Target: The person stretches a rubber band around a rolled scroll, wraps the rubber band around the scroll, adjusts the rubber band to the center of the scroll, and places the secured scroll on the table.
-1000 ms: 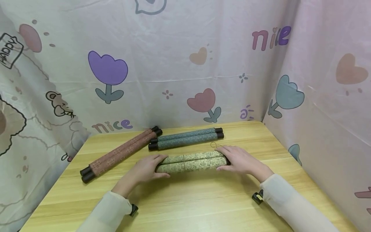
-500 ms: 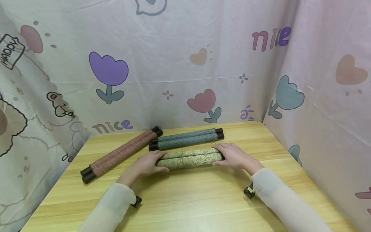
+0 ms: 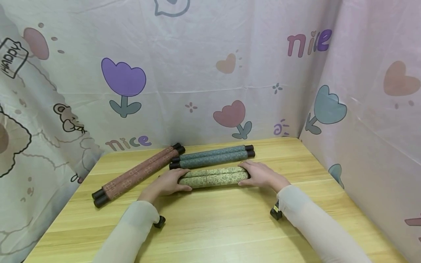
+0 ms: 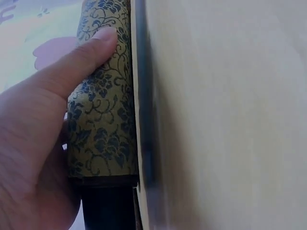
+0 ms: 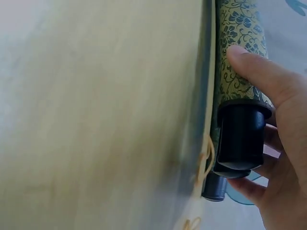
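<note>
Both ends of the yellow scroll (image 3: 223,179) are gripped, the left hand (image 3: 167,181) at nine o'clock and the right hand (image 3: 261,176) at three, each with its thumb along the near roll and its fingers going round behind. The scroll lies level across the middle of the wooden table (image 3: 213,226), its two rolls side by side; I can't tell whether it rests on the wood or hangs just above. A thin cord (image 3: 206,178) crosses it, a little to the nine o'clock side of its middle, and close by the right hand a tan loop (image 5: 209,155) dangles beside the black knob (image 5: 242,134). At twelve o'clock from the yellow scroll, near it, is the blue scroll (image 3: 213,157), rolled from both sides too, with dark tips. Over at ten o'clock the red scroll (image 3: 141,173) slants, its far end pointing towards two and sitting just beside the blue one's nine o'clock end. The left sleeve (image 3: 128,230) comes in from seven o'clock, the right sleeve (image 3: 319,223) from five. Behind everything hangs a pale curtain (image 3: 184,44), with a purple tulip (image 3: 123,78) at eleven and a pink tulip (image 3: 230,114) near twelve.
</note>
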